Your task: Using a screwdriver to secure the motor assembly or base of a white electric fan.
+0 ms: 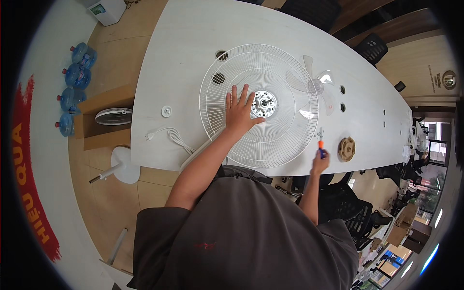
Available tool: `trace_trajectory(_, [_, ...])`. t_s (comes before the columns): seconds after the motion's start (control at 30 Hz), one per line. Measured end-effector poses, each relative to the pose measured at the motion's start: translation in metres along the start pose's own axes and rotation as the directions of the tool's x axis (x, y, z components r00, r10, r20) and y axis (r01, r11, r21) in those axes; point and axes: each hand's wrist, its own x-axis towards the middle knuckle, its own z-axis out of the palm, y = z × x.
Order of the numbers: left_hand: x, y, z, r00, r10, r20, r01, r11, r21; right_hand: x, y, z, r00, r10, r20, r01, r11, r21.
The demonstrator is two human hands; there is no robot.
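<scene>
We look down on a long white table, with a person in a dark shirt standing at its near edge. On the floor to the left we see an open cardboard box and a white fan stand with a round base.

The biggest thing in hand is a round white wire fan guard, lying on the table right in front of the person. Beside its right side, partly overlapped by its rim, are clear fan blades.

We see the left forearm slant up and to the right, elbow bent, ending in the left hand, laid palm down on the guard. Its fingers are spread, with the forefinger and thumb set around the left side of the metal hub in the middle.

The right forearm reaches up to the table edge, where the right hand has its fingers curled around a screwdriver with an orange and blue handle. The tool points away from the person, just beside the guard. Near its tip we make out bits too small to tell.

To its right lies a round brown piece; left of the guard are a white cord and a small round cap.
</scene>
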Motion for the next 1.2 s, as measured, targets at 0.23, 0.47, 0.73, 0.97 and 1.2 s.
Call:
trace_trajectory(0.23, [0.003,0.002,0.003,1.000,0.015,0.003,-0.015,1.000,-0.001,0.024,-0.245,-0.077,0.820,-0.557,0.135,0.528,0.826,0.197])
trace_trajectory(0.47, [0.005,0.002,0.002,1.000,-0.003,0.022,0.002,1.000,0.013,-0.025,-0.376,-0.018,0.381,-0.780,0.496,0.770,0.565,0.297])
trace_trajectory(0.73, [0.002,0.005,0.001,0.999,0.015,-0.048,-0.015,1.000,0.001,-0.029,-0.388,0.040,0.130,-0.732,0.668,0.825,0.453,0.336])
trace_trajectory(0.97, [0.001,0.006,-0.002,0.999,0.009,-0.045,-0.009,1.000,-0.005,-0.031,-0.384,0.055,0.100,-0.729,0.677,0.855,0.410,0.316])
trace_trajectory(1.2, [0.002,0.006,-0.001,0.999,0.004,-0.041,-0.004,1.000,-0.004,-0.032,-0.381,0.060,0.098,-0.728,0.679,0.839,0.427,0.336])
